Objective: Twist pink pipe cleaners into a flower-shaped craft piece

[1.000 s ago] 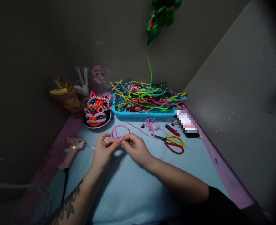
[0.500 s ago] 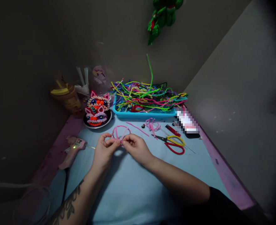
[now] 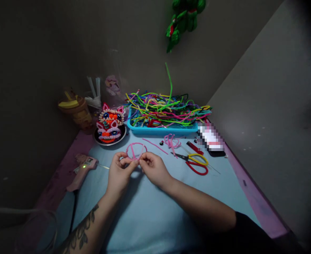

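Note:
A pink pipe-cleaner loop (image 3: 135,150) stands just above my fingers over the light blue table (image 3: 145,211). My left hand (image 3: 121,173) pinches the loop's base from the left. My right hand (image 3: 154,168) pinches the same spot from the right, fingertips nearly touching the left ones. Both hands are closed on the pink pipe cleaner. Loose pink pieces (image 3: 171,141) lie beyond my right hand.
A blue tray (image 3: 160,130) piled with coloured pipe cleaners sits at the back. Scissors (image 3: 196,162) with yellow and red handles lie to the right, a phone (image 3: 211,139) behind them. A pink glue gun (image 3: 83,169) lies left. A colourful pipe-cleaner figure (image 3: 109,125) sits on a dish.
Both hands have shifted slightly toward me and kept pinching the loop's base. The pink loop looks rounder and more closed than before.

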The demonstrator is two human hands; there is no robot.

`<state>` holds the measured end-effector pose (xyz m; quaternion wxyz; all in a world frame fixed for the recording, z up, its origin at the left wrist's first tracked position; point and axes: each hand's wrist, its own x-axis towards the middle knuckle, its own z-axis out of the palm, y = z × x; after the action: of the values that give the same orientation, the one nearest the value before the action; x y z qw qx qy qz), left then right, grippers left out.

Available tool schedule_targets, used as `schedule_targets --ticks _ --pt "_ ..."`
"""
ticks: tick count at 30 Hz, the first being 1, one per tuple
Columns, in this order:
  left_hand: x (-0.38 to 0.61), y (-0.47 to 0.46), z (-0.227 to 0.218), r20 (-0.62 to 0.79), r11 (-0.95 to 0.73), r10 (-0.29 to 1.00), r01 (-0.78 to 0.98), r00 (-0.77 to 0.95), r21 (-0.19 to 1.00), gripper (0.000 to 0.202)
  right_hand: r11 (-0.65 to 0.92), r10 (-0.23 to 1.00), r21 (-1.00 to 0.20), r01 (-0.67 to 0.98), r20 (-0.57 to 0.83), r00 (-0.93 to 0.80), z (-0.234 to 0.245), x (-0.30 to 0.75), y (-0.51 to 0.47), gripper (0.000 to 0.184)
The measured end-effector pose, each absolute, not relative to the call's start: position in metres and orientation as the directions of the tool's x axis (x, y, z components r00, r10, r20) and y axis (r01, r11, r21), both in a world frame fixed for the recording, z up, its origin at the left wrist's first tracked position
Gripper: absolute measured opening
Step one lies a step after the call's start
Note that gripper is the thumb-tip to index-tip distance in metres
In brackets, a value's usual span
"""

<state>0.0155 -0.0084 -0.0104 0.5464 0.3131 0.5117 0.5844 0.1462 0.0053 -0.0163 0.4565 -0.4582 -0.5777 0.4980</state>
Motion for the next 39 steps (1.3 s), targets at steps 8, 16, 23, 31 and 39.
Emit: schedule_targets --ticks 8,16,23,31,39 --pt "0.011 -0.007 -0.008 -0.245 0.177 0.956 -0.35 -0.162 0.92 0.064 -0.132 0.965 -0.99 -0.044 -0.118 -0.236 -0.01 0.149 0.008 0.016" --pt "0.006 -0.003 -0.01 -0.189 0.118 0.959 -0.308 -0.213 0.944 0.065 -0.247 0.938 -0.957 -0.15 -0.198 -0.284 -0.006 0.152 0.01 0.032" --pt "0.009 -0.006 -0.005 -0.194 0.145 0.967 -0.274 -0.163 0.951 0.062 -0.234 0.956 -0.955 -0.185 -0.19 -0.225 -0.008 0.15 0.008 0.04" --pt "-0.004 0.0 -0.003 -0.125 0.079 0.972 -0.226 -0.2 0.971 0.06 -0.083 0.983 -0.989 0.124 -0.101 -0.152 0.001 0.163 0.011 0.028" --pt "-0.012 0.003 0.0 -0.075 0.061 0.995 -0.191 -0.072 0.98 0.053 0.251 0.949 -0.939 0.233 0.191 -0.252 -0.007 0.174 0.024 0.005"
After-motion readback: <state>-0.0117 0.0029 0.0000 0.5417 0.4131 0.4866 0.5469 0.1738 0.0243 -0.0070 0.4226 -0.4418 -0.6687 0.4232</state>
